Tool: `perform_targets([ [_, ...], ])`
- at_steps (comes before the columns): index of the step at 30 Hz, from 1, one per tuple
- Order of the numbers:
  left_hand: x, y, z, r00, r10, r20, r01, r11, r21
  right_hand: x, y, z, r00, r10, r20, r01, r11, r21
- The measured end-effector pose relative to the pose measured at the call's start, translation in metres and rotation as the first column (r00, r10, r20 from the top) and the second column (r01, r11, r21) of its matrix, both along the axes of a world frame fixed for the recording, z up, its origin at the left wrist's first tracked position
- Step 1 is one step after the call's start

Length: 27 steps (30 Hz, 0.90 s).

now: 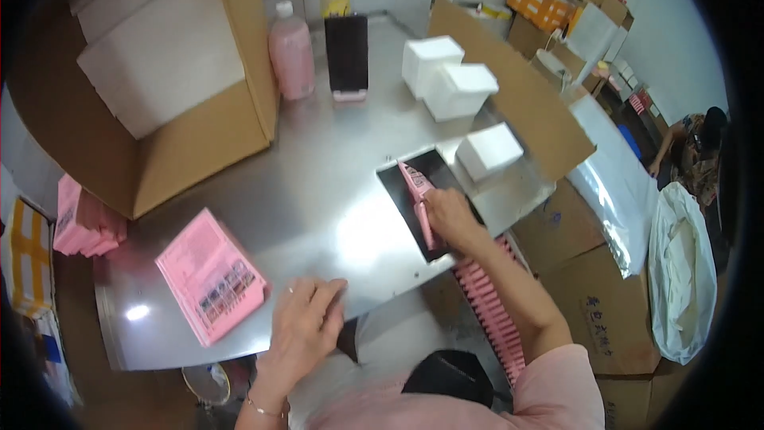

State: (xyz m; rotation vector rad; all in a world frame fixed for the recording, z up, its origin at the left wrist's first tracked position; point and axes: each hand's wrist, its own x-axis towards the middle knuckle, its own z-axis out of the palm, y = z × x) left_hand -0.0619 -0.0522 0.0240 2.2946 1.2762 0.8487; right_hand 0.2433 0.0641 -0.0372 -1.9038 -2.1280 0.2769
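Observation:
My right hand (451, 220) is closed round a narrow pink printed packet (415, 185), tilted over a black rectangular area (399, 191) in the metal table. Whether that area is a flat panel or an opening, I cannot tell. At the table's front edge, my left hand (306, 320) hovers with bent, slightly parted fingers and nothing seen in them. Just left of it lies a stack of flat pink printed packets (213, 275). Below the table edge, by my right forearm, runs a long row of pink pieces (492, 310).
A large open cardboard box (199, 139) stands at left, with more pink packets (83, 219) beside it. Farther back are a pink bottle (292, 56), a phone on a stand (348, 52) and white boxes (460, 89). At far right another person (696, 147) works near cartons.

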Motion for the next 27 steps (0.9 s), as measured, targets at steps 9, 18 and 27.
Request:
perform_targets([
  [9,-0.103,0.014,0.013,0.756,0.602,-0.255,-0.552,0.797,0.246,0.059,0.004,0.070,0.864,-0.324,0.386,-0.133,0.593,0.794],
  [18,-0.062,0.023,0.030,0.925,0.333,-0.182,-0.284,0.926,0.250,0.085,0.015,0.058,0.946,-0.259,0.195,0.099,0.803,0.588],
  [27,0.065,0.031,-0.031,0.981,-0.138,-0.136,0.164,0.966,0.199,0.073,0.000,0.059,0.997,-0.080,-0.003,0.063,0.757,0.650],
])
